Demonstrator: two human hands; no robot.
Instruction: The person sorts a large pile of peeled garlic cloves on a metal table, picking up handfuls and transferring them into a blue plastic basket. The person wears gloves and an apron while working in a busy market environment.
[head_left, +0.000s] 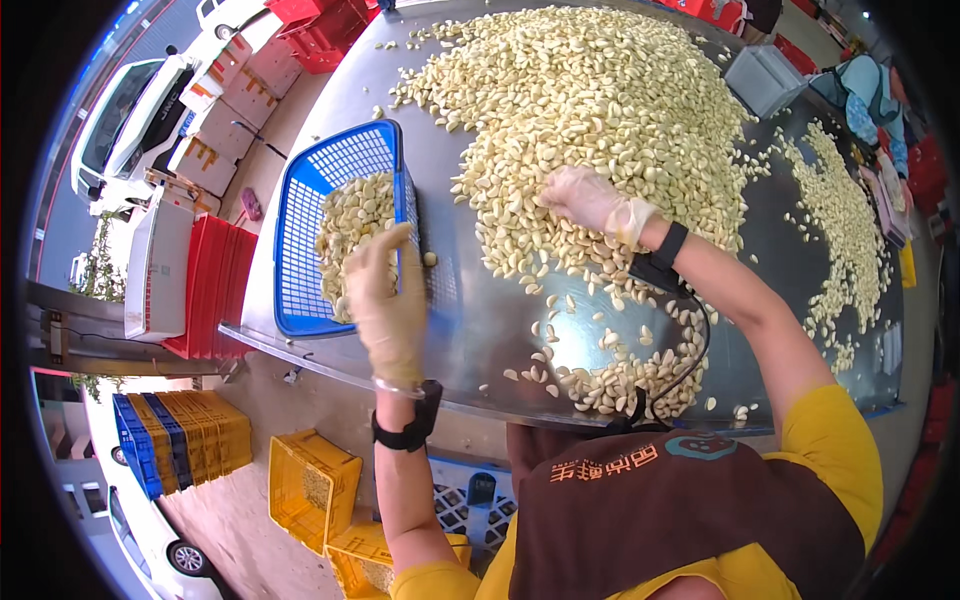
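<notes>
A large heap of peeled garlic cloves (585, 97) covers much of the metal table (465, 330). My right hand (589, 201), in a thin pale glove, rests at the near side of the heap with its fingers down among the cloves; whether it grips any cannot be told. My left hand (386, 300), gloved too and slightly blurred, is over the near right rim of a blue plastic basket (300, 292), fingers bent. Nothing clearly shows in it. Garlic cloves (352, 206) lie inside the basket. A smaller group of cloves (622, 382) lies along the table's near edge.
A grey plastic bin (765, 79) stands at the far right, near another person in blue sleeves (862, 105) beside more cloves (832, 217). Yellow crates (311, 487) stand on the floor below the table. Red crates (214, 285) and white foam boxes (217, 131) are at left.
</notes>
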